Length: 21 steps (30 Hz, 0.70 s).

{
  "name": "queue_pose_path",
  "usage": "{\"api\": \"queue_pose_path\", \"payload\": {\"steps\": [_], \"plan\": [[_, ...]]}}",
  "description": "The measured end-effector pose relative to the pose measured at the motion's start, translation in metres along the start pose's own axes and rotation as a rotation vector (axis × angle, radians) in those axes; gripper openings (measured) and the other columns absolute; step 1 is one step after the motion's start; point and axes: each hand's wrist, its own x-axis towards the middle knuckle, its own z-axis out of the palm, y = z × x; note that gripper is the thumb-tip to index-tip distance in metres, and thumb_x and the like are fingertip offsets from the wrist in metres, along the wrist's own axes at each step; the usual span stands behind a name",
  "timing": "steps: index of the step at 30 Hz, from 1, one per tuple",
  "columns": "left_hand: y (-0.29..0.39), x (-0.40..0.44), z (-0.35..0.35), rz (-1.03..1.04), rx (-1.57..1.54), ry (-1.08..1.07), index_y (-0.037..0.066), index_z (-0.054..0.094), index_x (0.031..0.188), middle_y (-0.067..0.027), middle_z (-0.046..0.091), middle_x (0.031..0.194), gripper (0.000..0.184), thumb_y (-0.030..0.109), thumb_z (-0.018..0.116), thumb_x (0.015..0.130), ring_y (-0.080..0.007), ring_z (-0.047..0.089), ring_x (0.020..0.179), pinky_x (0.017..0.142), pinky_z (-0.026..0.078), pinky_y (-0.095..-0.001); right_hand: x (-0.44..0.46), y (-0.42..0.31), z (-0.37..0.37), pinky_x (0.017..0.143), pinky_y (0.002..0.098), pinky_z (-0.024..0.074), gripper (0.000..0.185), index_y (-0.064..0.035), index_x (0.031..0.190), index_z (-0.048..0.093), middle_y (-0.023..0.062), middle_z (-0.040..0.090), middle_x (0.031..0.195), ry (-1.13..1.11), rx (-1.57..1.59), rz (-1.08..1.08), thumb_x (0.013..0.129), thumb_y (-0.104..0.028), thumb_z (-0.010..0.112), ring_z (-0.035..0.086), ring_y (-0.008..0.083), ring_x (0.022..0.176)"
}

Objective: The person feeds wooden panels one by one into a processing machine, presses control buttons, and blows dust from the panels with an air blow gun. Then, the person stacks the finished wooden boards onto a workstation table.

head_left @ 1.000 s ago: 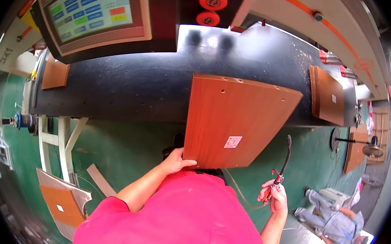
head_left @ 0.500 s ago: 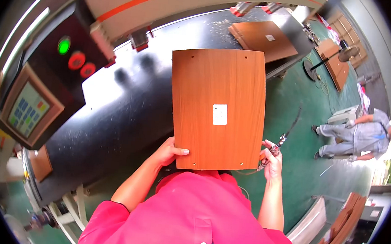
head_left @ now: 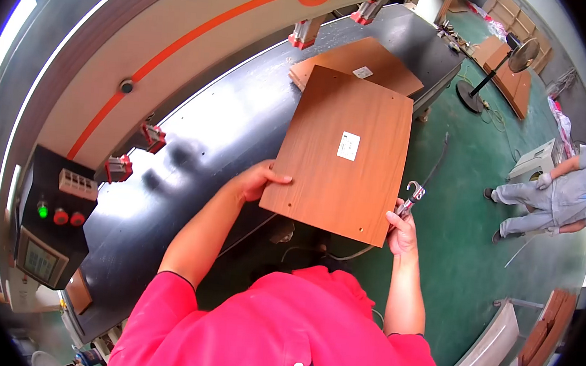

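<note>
Preferably, brace the brown rectangular wood-grain panel (head_left: pixel 343 163), at the near edge of the black worktop (head_left: pixel 193 189), evenly: the left hand (head_left: pixel 257 182) pinches its side; the right hand (head_left: pixel 402 234) grasps the silver long-nozzled tool (head_left: pixel 412 198), nozzle best angled clear; whether it supports the panel, I cannot tell.

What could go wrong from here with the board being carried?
The board might slip or tilt, as the right hand at its edge also holds a metal tool. That tool could scratch the board. The board's far edge might knock the stacked panels on the table.
</note>
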Motion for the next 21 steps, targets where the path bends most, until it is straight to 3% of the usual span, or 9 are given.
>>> {"api": "queue_pose_path", "payload": {"steps": [2, 7, 11, 12, 13, 15, 16, 19, 21], "plan": [[0.032, 0.039, -0.002, -0.059, 0.054, 0.016, -0.001, 0.042, 0.141, -0.0161, 0.06, 0.128, 0.072, 0.013, 0.076, 0.079, -0.028, 0.063, 0.114, 0.099, 0.05, -0.0444, 0.035, 0.0, -0.008, 0.075, 0.0295, 0.0526, 0.046, -0.0004, 0.122, 0.057, 0.005, 0.069, 0.098, 0.034, 0.089, -0.012, 0.08, -0.009, 0.074, 0.066, 0.0157, 0.085], [0.096, 0.106, -0.004, -0.045, 0.366, 0.153, 0.0, 0.047, 0.138, -0.0126, 0.061, 0.128, 0.063, 0.021, 0.072, 0.085, -0.0223, 0.063, 0.11, 0.097, 0.048, -0.0382, 0.106, 0.006, -0.016, 0.051, 0.0222, 0.0414, 0.036, -0.0031, 0.115, 0.059, 0.0018, 0.065, 0.087, 0.054, 0.203, -0.007, 0.082, -0.007, 0.073, 0.057, 0.0097, 0.063], [0.117, 0.134, -0.008, 0.007, 0.687, 0.441, 0.005, 0.053, 0.135, -0.0118, 0.058, 0.133, 0.054, 0.032, 0.068, 0.091, -0.021, 0.058, 0.115, 0.099, 0.043, -0.0361, 0.148, 0.013, -0.01, 0.082, 0.0277, 0.0507, 0.038, -0.0024, 0.119, 0.06, 0.0071, 0.069, 0.104, 0.053, 0.272, -0.028, 0.083, -0.003, 0.072, 0.065, 0.0159, 0.092], [0.121, 0.137, -0.009, 0.031, 0.736, 0.535, 0.006, 0.053, 0.135, -0.0122, 0.057, 0.134, 0.053, 0.033, 0.067, 0.091, -0.0214, 0.056, 0.117, 0.1, 0.042, -0.0365, 0.157, 0.014, -0.003, 0.083, 0.0283, 0.0506, 0.038, -0.0023, 0.12, 0.06, 0.0071, 0.068, 0.106, 0.046, 0.305, -0.04, 0.083, -0.003, 0.072, 0.065, 0.0164, 0.094], [0.111, 0.143, -0.023, 0.22, 0.848, 0.633, 0.008, 0.051, 0.135, -0.0139, 0.057, 0.131, 0.053, 0.036, 0.066, 0.092, -0.0229, 0.055, 0.117, 0.098, 0.044, -0.0377, 0.166, 0.016, 0.002, 0.083, 0.0284, 0.0506, 0.038, -0.0023, 0.12, 0.06, 0.0069, 0.068, 0.107, 0.055, 0.334, -0.031, 0.084, -0.003, 0.072, 0.065, 0.0165, 0.094], [0.1, 0.146, -0.044, 0.276, 0.702, 0.778, 0.007, 0.049, 0.135, -0.014, 0.057, 0.128, 0.052, 0.035, 0.064, 0.093, -0.0232, 0.057, 0.115, 0.095, 0.046, -0.0378, 0.187, 0.021, 0.014, 0.083, 0.0286, 0.0498, 0.037, -0.0032, 0.119, 0.061, 0.0047, 0.068, 0.105, 0.089, 0.358, -0.03, 0.084, -0.004, 0.073, 0.065, 0.016, 0.095], [0.095, 0.144, -0.047, 0.305, 0.623, 0.852, 0.007, 0.048, 0.134, -0.0141, 0.057, 0.126, 0.052, 0.035, 0.063, 0.094, -0.0234, 0.057, 0.114, 0.093, 0.047, -0.0379, 0.197, 0.024, 0.019, 0.074, 0.026, 0.0488, 0.037, -0.0044, 0.118, 0.062, 0.0026, 0.068, 0.101, 0.13, 0.36, 0.001, 0.083, -0.005, 0.075, 0.064, 0.0132, 0.087], [0.071, 0.132, -0.046, 0.238, 0.451, 0.762, 0.004, 0.044, 0.135, -0.0144, 0.057, 0.125, 0.051, 0.033, 0.059, 0.096, -0.0242, 0.061, 0.106, 0.088, 0.05, -0.0376, 0.224, 0.022, 0.045, 0.052, 0.0231, 0.0397, 0.035, -0.0089, 0.112, 0.062, -0.0008, 0.065, 0.091, 0.305, 0.239, 0.002, 0.081, -0.008, 0.079, 0.057, 0.008, 0.069], [0.054, 0.123, -0.04, 0.211, 0.413, 0.73, 0.003, 0.044, 0.136, -0.0148, 0.058, 0.124, 0.051, 0.035, 0.057, 0.097, -0.0248, 0.063, 0.104, 0.088, 0.051, -0.0374, 0.237, 0.023, 0.06, 0.05, 0.0233, 0.0388, 0.033, -0.0095, 0.109, 0.06, -0.0009, 0.063, 0.089, 0.379, 0.171, 0.011, 0.081, -0.009, 0.079, 0.057, 0.0085, 0.068]]}}
